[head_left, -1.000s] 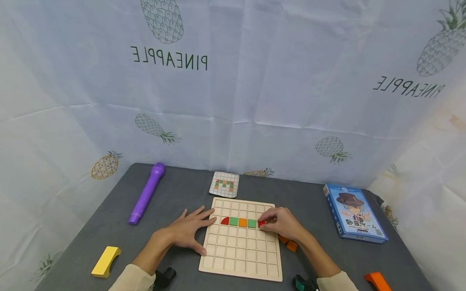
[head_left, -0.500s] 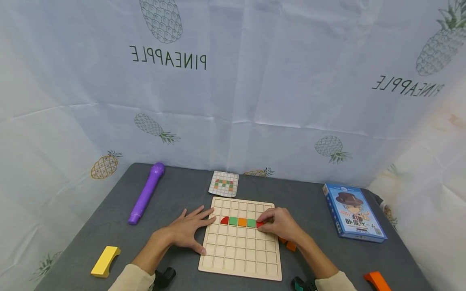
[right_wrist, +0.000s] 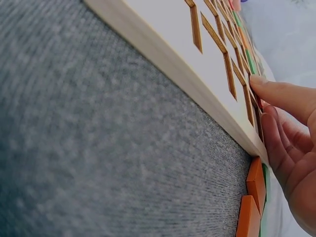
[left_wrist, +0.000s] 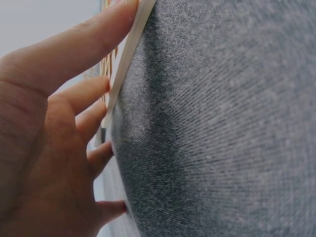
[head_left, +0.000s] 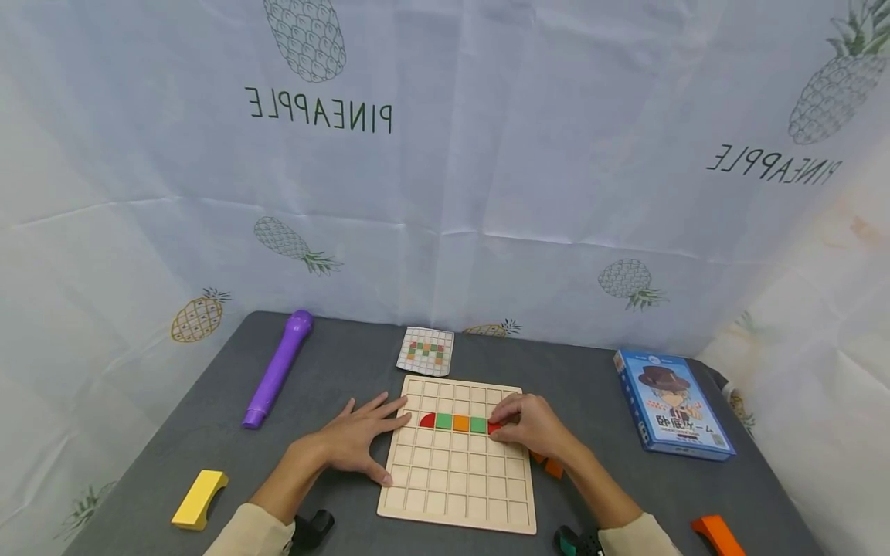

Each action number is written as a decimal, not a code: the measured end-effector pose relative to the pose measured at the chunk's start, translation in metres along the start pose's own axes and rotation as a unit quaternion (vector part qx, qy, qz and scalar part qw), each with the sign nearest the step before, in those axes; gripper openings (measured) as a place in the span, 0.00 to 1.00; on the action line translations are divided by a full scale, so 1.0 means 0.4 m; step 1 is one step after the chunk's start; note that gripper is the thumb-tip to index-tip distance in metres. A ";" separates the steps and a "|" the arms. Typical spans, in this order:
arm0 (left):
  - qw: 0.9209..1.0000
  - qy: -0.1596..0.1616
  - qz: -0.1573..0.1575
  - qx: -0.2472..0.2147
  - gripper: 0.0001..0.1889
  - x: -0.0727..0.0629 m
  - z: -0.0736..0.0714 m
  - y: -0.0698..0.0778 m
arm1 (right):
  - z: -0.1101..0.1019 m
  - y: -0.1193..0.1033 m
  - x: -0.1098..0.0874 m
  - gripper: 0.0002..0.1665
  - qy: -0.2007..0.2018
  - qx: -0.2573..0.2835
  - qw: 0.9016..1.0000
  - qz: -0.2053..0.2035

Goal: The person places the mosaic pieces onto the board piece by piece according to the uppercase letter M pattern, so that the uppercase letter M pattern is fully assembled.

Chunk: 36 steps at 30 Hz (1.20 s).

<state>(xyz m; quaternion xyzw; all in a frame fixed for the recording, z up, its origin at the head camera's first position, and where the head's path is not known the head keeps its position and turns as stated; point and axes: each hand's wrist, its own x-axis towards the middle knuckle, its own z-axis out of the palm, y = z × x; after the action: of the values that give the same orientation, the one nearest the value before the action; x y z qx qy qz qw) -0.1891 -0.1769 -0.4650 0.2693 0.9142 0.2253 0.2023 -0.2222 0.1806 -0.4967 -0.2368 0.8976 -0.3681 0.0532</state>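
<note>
A wooden grid board [head_left: 455,494] lies on the dark table. One of its upper rows holds a red quarter-round tile [head_left: 427,421], a green square tile [head_left: 443,421], an orange square tile [head_left: 461,423] and another green one [head_left: 478,425]. At the row's right end my right hand [head_left: 531,425] pinches a red tile [head_left: 494,427], mostly covered by the fingers. My left hand [head_left: 351,444] is spread at the board's left edge, thumb and some fingertips touching it; the left wrist view shows the thumb [left_wrist: 74,54] on the rim.
Behind the board lies a pattern card [head_left: 426,352]. Orange tiles [right_wrist: 256,182] sit against the board's right side, with green behind them. Around the table are a purple microphone [head_left: 278,371], a yellow arch block [head_left: 199,500], an orange block [head_left: 719,534] and a blue game box [head_left: 673,405].
The whole head view has shifted slightly. My right hand stays at the red tile with almost no movement, and the left hand holds its place on the board's edge.
</note>
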 end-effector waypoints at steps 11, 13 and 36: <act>1.000 0.000 0.001 0.004 0.55 0.003 -0.001 -0.003 | -0.015 -0.004 0.005 0.09 -0.035 0.024 0.999 0.001; 1.000 0.000 0.002 0.006 0.55 0.004 -0.001 -0.004 | -0.019 -0.004 0.005 0.10 -0.044 0.031 0.999 -0.001; 1.000 -0.002 0.012 0.009 0.55 0.001 -0.006 -0.001 | -0.199 0.027 -0.069 0.24 0.001 0.036 0.999 0.015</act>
<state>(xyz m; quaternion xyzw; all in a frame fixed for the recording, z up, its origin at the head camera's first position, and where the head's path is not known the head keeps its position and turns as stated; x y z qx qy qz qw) -0.1908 -0.1778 -0.4635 0.2828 0.9123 0.2194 0.1989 -0.2237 0.2507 -0.4487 -0.2206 0.8873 -0.3995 0.0668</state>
